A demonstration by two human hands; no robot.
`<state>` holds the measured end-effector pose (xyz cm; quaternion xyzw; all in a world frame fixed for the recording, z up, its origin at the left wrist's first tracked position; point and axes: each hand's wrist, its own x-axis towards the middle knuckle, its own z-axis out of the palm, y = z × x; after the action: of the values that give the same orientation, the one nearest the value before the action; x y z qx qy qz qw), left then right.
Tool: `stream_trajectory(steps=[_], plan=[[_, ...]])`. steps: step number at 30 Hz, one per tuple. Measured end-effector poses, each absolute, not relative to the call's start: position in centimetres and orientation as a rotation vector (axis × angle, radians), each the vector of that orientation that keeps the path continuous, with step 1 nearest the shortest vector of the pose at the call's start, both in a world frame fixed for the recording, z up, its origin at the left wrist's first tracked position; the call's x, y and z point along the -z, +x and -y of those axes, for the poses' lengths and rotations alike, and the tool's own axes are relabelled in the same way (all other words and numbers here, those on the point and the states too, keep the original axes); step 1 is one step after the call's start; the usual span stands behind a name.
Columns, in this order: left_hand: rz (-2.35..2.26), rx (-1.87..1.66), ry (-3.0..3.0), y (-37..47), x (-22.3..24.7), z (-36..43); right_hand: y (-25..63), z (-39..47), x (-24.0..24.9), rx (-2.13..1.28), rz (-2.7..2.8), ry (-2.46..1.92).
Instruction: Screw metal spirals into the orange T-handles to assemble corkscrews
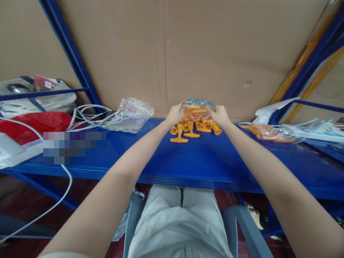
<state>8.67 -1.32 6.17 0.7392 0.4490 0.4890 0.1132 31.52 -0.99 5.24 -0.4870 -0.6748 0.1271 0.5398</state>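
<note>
A clear plastic bag [195, 111] with a blue printed top edge and orange pieces inside is held between both hands at the back of the blue table. My left hand [175, 114] grips its left side, and my right hand [219, 115] grips its right side. Several loose orange T-handled pieces [179, 135] with round cups lie on the table just in front of and below the bag. The undersides of my fingers are partly hidden.
The blue table [188, 161] backs onto a cardboard wall. To the left lie clear packaging [134, 114], white cables [88, 120] and a red bag [48, 123]. At right sits another bag of orange pieces [271, 133]. Blue uprights flank both sides.
</note>
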Motion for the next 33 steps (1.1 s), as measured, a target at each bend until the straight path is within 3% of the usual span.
stream_trajectory(steps=[7,13,23,33], plan=[[-1.523,-0.915,2.283,7.1,-6.8,2.1,31.7,2.3,-7.7,-0.241,1.613,-1.456],[-1.234,-1.261,2.019,7.9,-7.8,1.1,32.3,2.6,-9.7,0.041,1.546,-1.410],[-1.052,-1.561,1.812,8.0,-8.5,0.1,33.3,4.6,-10.6,-0.426,1.641,-1.136],[-1.047,-1.555,1.769,8.0,-7.6,2.5,33.8,3.7,-9.2,-0.254,1.386,-0.989]])
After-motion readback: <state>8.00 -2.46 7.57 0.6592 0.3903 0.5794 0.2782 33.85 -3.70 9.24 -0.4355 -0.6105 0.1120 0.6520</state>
